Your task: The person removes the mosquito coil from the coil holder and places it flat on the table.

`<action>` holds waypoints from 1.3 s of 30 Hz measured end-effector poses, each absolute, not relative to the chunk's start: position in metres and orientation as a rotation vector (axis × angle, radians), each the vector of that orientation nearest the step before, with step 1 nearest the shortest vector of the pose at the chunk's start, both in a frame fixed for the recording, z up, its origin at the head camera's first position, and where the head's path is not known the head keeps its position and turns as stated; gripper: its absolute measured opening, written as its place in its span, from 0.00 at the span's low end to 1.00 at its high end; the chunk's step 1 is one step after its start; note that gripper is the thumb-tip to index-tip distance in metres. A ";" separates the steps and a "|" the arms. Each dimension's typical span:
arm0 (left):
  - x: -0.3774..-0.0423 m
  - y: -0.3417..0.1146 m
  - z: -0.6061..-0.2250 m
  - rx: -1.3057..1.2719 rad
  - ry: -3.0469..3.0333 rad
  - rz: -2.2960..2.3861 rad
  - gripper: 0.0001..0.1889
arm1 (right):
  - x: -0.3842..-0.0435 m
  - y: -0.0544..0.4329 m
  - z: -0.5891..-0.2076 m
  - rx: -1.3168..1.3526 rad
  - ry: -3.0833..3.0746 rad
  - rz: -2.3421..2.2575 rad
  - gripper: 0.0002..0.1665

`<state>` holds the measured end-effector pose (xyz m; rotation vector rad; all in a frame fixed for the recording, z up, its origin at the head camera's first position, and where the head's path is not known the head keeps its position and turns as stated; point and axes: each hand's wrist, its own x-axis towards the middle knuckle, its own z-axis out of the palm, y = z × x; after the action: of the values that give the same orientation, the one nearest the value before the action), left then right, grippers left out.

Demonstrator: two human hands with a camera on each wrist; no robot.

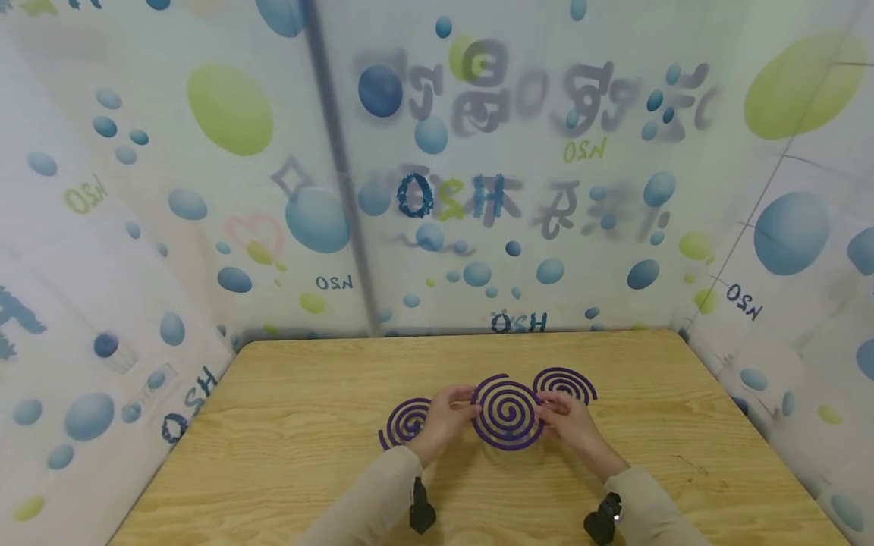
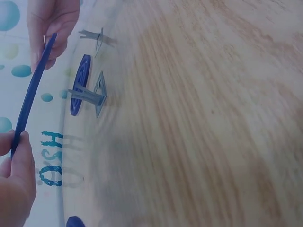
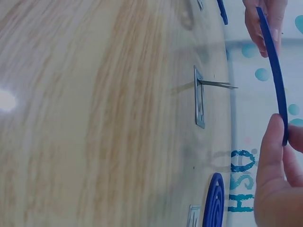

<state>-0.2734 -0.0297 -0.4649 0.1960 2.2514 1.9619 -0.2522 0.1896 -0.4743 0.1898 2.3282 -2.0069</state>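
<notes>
Both hands hold a purple spiral mosquito coil (image 1: 508, 412) up above the table, face toward the head camera. My left hand (image 1: 444, 418) pinches its left rim between thumb and fingers. The right hand (image 1: 572, 426) pinches the opposite rim. Seen edge-on, the same coil (image 3: 277, 71) is a thin, slightly bowed strip in the right wrist view. A second coil (image 1: 412, 427) lies left of it, partly behind the left hand. A third coil (image 1: 561, 386) is behind the right hand. Thin metal coil stands (image 2: 100, 94) with raised prongs are on the tabletop.
The wooden table (image 1: 307, 470) has rounded far corners. Behind and beside it hang pale fabric walls (image 1: 601, 250) printed with blue and green dots and lettering. A dark wrist camera (image 1: 422, 509) is on the left wrist, another (image 1: 602, 519) on the right.
</notes>
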 end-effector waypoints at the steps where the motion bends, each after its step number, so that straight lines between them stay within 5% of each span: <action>1: -0.274 -0.030 -0.464 0.194 2.243 1.968 0.18 | -0.253 0.190 -0.474 0.189 2.328 -2.010 0.18; 39: -0.331 -0.026 -0.459 0.082 2.340 1.941 0.16 | -0.310 0.177 -0.465 0.176 2.463 -1.895 0.15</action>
<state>-0.3308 -0.0260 -0.4593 0.0816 2.3397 1.9410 -0.3097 0.1768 -0.4652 0.1761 2.4633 -1.8953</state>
